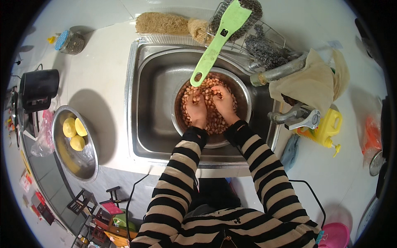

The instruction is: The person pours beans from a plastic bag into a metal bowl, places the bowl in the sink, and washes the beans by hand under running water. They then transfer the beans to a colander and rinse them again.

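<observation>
A round metal basin point(246, 92) stands in the stainless steel sink point(155, 105). Many reddish-pink peanuts point(214, 122), shelled and wet-looking, fill its bottom. My left hand point(197, 112) is among them at the basin's left side, with several peanuts between its thumb and curled fingers. Opposite it, my right hand point(225, 104) is cupped over the peanuts, its fingers bent inward; whether it holds any is hidden. A light green plastic peeler-like tool point(214, 51) crosses above the basin's far rim, its looped handle end appearing just beyond my left fingers.
Metal faucet spouts point(282, 69) reach in from the right, one wrapped in beige cloth point(307, 79). A wire rack point(276, 38) with steel wool point(263, 49) and loofahs point(161, 23) lines the back. A steel bowl point(93, 164) of yellow pieces point(69, 127) sits left; a yellow bottle point(330, 125) stands right.
</observation>
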The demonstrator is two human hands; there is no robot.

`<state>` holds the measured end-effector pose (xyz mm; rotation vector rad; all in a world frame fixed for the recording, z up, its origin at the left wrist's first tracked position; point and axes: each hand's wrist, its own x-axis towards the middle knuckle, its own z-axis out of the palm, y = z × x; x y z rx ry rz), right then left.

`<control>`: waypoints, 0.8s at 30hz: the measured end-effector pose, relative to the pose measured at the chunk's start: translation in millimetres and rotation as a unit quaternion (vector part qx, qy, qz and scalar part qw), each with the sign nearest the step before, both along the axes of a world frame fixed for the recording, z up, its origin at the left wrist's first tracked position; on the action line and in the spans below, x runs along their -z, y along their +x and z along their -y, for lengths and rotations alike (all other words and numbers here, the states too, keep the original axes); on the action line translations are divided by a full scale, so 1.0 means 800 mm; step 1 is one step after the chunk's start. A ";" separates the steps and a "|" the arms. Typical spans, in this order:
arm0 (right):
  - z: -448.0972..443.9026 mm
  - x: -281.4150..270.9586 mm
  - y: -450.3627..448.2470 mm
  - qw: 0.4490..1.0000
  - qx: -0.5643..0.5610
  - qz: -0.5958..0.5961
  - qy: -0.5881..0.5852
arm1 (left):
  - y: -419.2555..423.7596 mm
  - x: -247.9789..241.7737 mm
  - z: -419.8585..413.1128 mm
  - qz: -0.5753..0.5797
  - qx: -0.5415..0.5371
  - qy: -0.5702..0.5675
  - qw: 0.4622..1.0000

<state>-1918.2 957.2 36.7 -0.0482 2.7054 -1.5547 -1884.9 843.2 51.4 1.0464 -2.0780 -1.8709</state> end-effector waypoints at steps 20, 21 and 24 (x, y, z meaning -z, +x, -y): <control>0.029 0.081 -0.007 0.942 0.004 0.319 -0.108 | -0.014 0.030 0.020 0.203 -0.060 0.308 0.927; 0.029 0.074 -0.004 0.944 -0.001 0.311 -0.110 | -0.011 0.036 0.016 0.216 -0.063 0.282 0.933; 0.045 -0.004 0.008 0.948 0.001 0.297 -0.111 | 0.005 0.027 0.019 0.213 -0.088 0.208 0.951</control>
